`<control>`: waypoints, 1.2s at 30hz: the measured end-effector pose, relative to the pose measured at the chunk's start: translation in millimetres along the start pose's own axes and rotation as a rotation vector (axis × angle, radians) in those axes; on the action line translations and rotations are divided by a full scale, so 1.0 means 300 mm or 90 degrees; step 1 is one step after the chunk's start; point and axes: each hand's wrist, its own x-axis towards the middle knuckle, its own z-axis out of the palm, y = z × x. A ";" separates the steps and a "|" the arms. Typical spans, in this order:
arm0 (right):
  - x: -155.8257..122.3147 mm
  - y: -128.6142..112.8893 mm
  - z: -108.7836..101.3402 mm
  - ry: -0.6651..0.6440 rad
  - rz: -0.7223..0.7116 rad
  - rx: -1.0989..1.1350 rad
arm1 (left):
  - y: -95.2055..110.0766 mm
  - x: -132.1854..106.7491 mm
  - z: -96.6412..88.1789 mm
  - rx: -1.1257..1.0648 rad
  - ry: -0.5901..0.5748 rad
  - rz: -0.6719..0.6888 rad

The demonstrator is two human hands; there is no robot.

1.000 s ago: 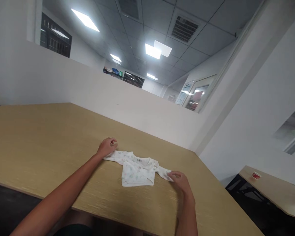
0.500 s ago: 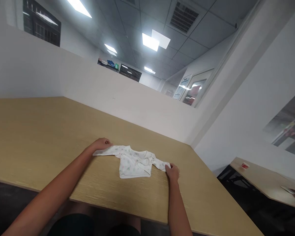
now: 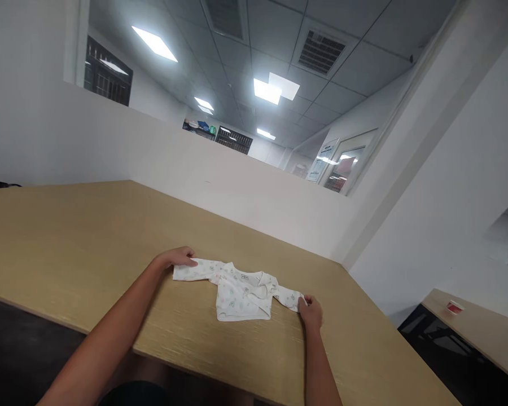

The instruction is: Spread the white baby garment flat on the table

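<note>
Shirt point(image 3: 241, 291) barely shifted, both hands' fingers pinching sleeve ends, bare desk point(image 3: 68, 237) around.

A small white baby shirt point(image 3: 242, 290) with a faint printed pattern lay flat on a light wood-grain table point(image 3: 68, 237), its sleeves spread out to either side. The left hand point(image 3: 175, 257) rested at the tip of the left sleeve, fingers curled over the cloth, while the right hand point(image 3: 311, 309) pinched the end of the right sleeve against the tabletop. Both bare forearms reached in from the near edge of the table. A white partition wall point(image 3: 220, 186) ran along the far side of the table. To the right, well apart, a second table point(image 3: 482, 338) carried a small red and white object point(image 3: 454, 307), too small to identify.
</note>
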 end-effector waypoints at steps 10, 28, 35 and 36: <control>0.035 0.014 -0.030 0.038 0.037 0.048 | -0.002 0.042 0.026 0.161 0.313 -0.048; -0.049 -0.086 0.085 -0.241 -0.189 -0.215 | -0.040 0.076 0.202 0.468 0.163 -0.024; -0.018 -0.058 0.050 -0.085 -0.157 -0.141 | -0.016 0.069 0.154 0.442 0.263 -0.007; -0.018 -0.053 0.051 -0.077 -0.142 -0.138 | -0.013 0.067 0.154 0.433 0.282 -0.017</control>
